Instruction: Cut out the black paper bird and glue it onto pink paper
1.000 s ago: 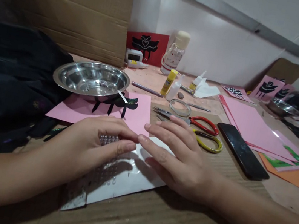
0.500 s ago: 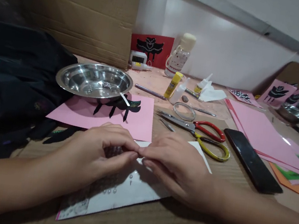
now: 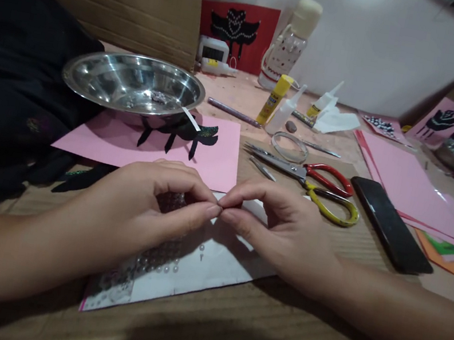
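Note:
My left hand (image 3: 173,202) and my right hand (image 3: 275,219) meet at the fingertips, each with thumb and index finger pinched together. Whatever lies between the tips is too small to make out. Beneath them is a white sheet (image 3: 172,287) with rows of small pearl beads (image 3: 158,257) on its left part, partly covered by my left hand. One loose bead (image 3: 202,247) lies on the sheet below my fingertips. Just beyond my hands, a pink card (image 3: 225,152) carries a black cut-out shape (image 3: 171,140) with some glitter.
A steel bowl (image 3: 107,77) overlaps the pink card. Scissors (image 3: 333,182) with red and yellow handles and a black phone (image 3: 389,226) lie to the right. Behind stand a glue stick (image 3: 274,101) and a bottle (image 3: 289,47). Black cloth (image 3: 16,77) is at left, pink sheets (image 3: 412,178) at right.
The view has shifted, so objects behind my hands appear higher. The fingers of my right hand have become more arched, and both hands remain together at the tips.

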`<act>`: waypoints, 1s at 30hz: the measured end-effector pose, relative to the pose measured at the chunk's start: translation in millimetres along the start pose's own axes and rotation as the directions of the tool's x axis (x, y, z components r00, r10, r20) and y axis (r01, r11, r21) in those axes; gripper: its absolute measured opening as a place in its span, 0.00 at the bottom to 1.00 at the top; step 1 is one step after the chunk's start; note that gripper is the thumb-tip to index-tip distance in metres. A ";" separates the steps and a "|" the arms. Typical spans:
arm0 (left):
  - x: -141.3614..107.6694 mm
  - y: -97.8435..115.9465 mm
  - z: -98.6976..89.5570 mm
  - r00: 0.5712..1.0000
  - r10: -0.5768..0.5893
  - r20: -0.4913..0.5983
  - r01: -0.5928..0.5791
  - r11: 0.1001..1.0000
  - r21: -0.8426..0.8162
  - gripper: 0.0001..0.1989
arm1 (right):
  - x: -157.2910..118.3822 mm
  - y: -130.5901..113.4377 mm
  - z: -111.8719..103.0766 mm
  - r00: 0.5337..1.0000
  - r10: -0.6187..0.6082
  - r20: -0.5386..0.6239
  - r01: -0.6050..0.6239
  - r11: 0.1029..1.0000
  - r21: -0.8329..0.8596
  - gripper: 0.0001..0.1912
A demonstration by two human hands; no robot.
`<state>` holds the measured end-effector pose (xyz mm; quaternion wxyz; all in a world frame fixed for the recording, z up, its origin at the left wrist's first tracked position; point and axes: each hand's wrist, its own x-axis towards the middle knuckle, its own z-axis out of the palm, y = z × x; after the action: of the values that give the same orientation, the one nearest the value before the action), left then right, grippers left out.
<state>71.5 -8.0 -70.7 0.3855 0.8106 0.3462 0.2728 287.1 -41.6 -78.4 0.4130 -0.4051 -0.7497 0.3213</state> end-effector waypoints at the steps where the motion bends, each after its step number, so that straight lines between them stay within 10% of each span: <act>1: -0.4 0.5 -0.3 1.000 -0.005 0.007 0.005 1.000 0.003 0.10 | -0.3 0.0 0.8 1.000 0.004 -0.005 -0.004 1.000 0.015 0.03; 30: 0.8 -3.8 -0.8 0.997 -0.003 0.079 0.004 1.000 -0.009 0.13 | 0.7 3.6 3.7 0.980 0.175 0.093 -0.191 0.958 0.213 0.02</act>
<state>70.2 -5.3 -73.2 0.4031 0.8185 0.3308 0.2413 284.9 -39.9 -82.8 0.3962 -0.4123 -0.6833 0.4541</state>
